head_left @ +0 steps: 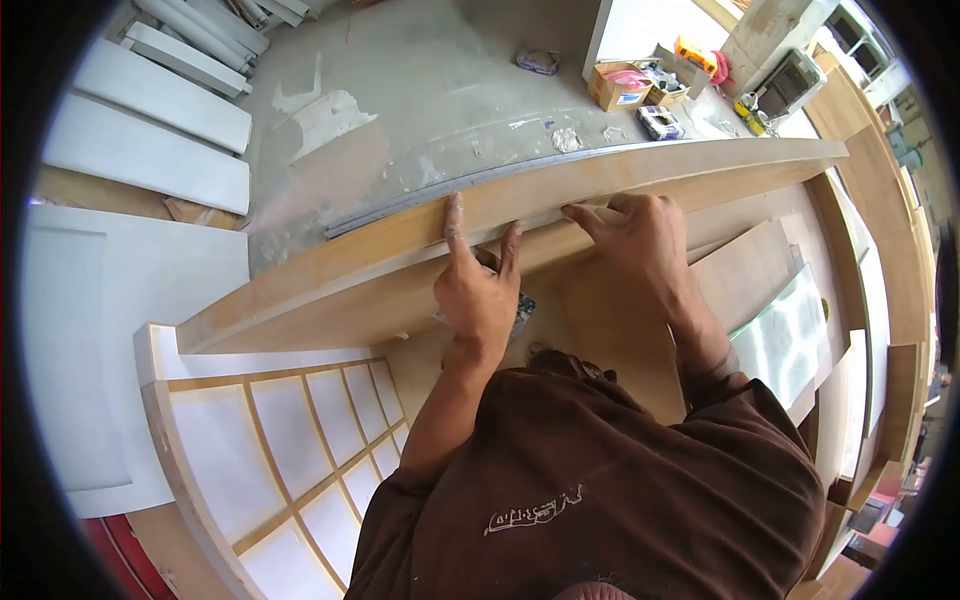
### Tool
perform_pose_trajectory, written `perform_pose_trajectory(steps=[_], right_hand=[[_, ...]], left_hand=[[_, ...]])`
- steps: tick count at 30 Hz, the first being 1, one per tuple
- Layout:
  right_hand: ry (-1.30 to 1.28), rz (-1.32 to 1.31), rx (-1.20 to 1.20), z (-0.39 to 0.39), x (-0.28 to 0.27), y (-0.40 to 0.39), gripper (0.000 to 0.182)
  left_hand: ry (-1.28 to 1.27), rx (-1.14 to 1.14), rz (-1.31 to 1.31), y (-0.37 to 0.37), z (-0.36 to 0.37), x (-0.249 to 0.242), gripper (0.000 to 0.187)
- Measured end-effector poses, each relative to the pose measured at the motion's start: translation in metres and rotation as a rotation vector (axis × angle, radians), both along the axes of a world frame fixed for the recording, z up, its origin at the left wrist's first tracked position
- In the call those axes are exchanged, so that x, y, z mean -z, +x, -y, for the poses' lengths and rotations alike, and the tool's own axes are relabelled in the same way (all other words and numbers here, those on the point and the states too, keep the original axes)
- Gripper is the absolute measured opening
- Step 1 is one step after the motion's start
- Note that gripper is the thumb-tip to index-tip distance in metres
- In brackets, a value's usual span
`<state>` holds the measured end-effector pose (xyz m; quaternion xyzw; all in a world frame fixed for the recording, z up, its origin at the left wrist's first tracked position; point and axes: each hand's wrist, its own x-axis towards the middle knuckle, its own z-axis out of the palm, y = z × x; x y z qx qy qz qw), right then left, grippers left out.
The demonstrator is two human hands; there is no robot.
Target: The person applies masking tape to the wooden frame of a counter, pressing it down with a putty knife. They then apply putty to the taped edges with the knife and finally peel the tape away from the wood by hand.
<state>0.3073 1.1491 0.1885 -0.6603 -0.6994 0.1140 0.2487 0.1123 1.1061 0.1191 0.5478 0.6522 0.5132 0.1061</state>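
Observation:
A long, pale wooden board (400,225) runs across in front of me, its top edge facing up. My left hand (477,295) touches this board, index finger stretched along it and thumb apart on the near side. Further right, my right hand (645,235) presses against the board's near edge with its fingers curled. Something small and light-coloured seems to be pinched there, but the fingers hide most of it. Below the board, near my left hand, shows a dark speckled item (523,312) that I cannot identify.
A wooden grid frame with white panels (310,405) stands at lower left. White boards (150,150) lie beyond it. A glass sheet (785,325) and thin wood sheets (745,265) lean at right. Cardboard boxes (618,88) sit on the stained floor (430,90).

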Motion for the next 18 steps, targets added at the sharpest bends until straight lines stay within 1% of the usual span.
perform_pose_trajectory(steps=[1,3,8,10,11,13,14,16,18], right_hand=[[0.006,-0.006,0.004,0.001,-0.001,-0.001,0.056],[-0.034,-0.038,0.022,0.002,-0.001,-0.003,0.056],[0.022,-0.072,0.015,0.002,0.008,0.0,0.055],[0.052,-0.091,0.004,0.003,0.009,0.0,0.054],[0.047,-0.092,0.001,0.003,0.008,0.001,0.053],[0.044,-0.099,-0.023,0.003,0.007,0.001,0.053],[0.033,-0.091,-0.015,0.003,0.007,0.001,0.052],[0.026,-0.089,-0.044,0.002,0.004,-0.001,0.051],[-0.035,-0.109,-0.022,0.001,-0.001,-0.001,0.048]], left_hand=[[0.006,0.004,-0.006,0.004,-0.002,-0.001,0.081],[-0.063,0.008,-0.062,0.012,-0.005,-0.006,0.078],[-0.034,-0.003,-0.087,0.023,-0.011,-0.002,0.073],[0.166,-0.027,-0.177,0.025,-0.017,0.003,0.07],[0.165,-0.026,-0.181,0.028,-0.015,0.003,0.07],[-0.099,-0.016,-0.094,0.038,-0.007,-0.012,0.074],[-0.098,-0.037,-0.099,0.041,-0.007,-0.012,0.074],[-0.118,0.004,-0.101,0.046,-0.011,-0.011,0.075],[-0.129,-0.024,-0.088,0.049,-0.011,-0.011,0.074]])
